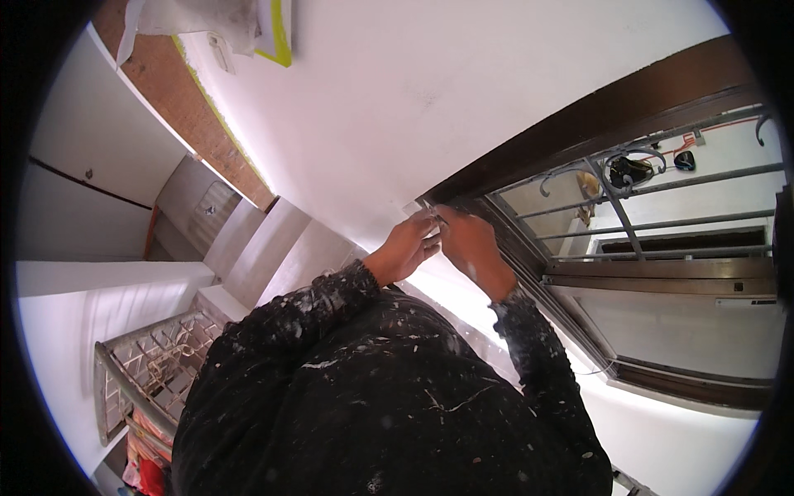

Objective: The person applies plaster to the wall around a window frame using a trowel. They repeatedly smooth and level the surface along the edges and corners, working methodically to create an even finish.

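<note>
My left hand [405,250] and my right hand [471,250] meet in front of the white wall [364,107], beside the lower corner of the dark brown window frame [579,124]. Both are closed, fingers curled and pressed together. Between the fingertips shows a small, thin, greyish piece [428,208], too small to name; its lower part is hidden by the fingers. It appears close to the frame's edge, but whether it touches cannot be told. Dark sleeves [533,339] speckled with white cover both forearms.
Right of my hands stands a window with curved metal bars [616,202]. Grey steps [265,248] descend on the left. A metal railing [136,380] is at lower left. On a brown ledge [153,78] at upper left lies a translucent plastic sheet [198,18].
</note>
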Demonstrator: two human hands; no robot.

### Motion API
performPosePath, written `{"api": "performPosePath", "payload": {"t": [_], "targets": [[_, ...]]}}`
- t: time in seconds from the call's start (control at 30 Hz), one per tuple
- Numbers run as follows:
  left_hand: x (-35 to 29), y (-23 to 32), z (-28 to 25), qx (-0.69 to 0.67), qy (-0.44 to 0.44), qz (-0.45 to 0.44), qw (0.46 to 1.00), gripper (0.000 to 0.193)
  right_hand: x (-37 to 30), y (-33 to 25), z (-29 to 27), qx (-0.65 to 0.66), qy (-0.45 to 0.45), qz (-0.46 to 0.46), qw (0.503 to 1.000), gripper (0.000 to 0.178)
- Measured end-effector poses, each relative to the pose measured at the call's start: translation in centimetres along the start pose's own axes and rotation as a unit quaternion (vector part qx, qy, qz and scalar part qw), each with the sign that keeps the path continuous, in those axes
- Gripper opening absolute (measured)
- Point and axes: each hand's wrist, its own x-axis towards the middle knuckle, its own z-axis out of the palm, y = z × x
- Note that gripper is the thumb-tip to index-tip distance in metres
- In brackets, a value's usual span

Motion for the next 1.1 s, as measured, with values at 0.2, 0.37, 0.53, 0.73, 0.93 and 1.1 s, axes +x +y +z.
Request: {"api": "performPosePath", "payload": {"t": [0.2, 0.37, 0.53, 0.73, 0.93, 1.1], "targets": [[-1.4, 1.0, 1.6, 0.258, -0.002, 0.108, 0.96, 0.045, -4.0, 1.0, 1.2, 0.373, 0.151, 0.088, 0.911, 0.041], [-1.7, 1.0, 4.4, 0.495, 0.046, 0.339, 0.798, 0.048, -3.8, 1.3, 3.0, 0.264, 0.323, 0.025, 0.908, 0.036], [-3.1, 0.0, 5.7, 0.58, 0.053, 0.427, 0.691, 0.051, -2.1, 0.7, 3.9, 0.204, 0.422, 0.001, 0.883, 0.033], [-2.5, 0.9, 5.3, 0.573, 0.049, 0.41, 0.708, 0.056, 0.4, 0.9, 6.0, 0.197, 0.433, -0.024, 0.879, 0.032], [-2.6, 1.7, 5.1, 0.596, 0.049, 0.404, 0.692, 0.054, 1.4, 1.0, 7.0, 0.157, 0.475, -0.059, 0.864, 0.029], [-2.6, 2.0, 4.9, 0.6, 0.037, 0.403, 0.69, 0.054, 1.8, 0.9, 6.8, 0.146, 0.483, -0.073, 0.86, 0.028]]}}
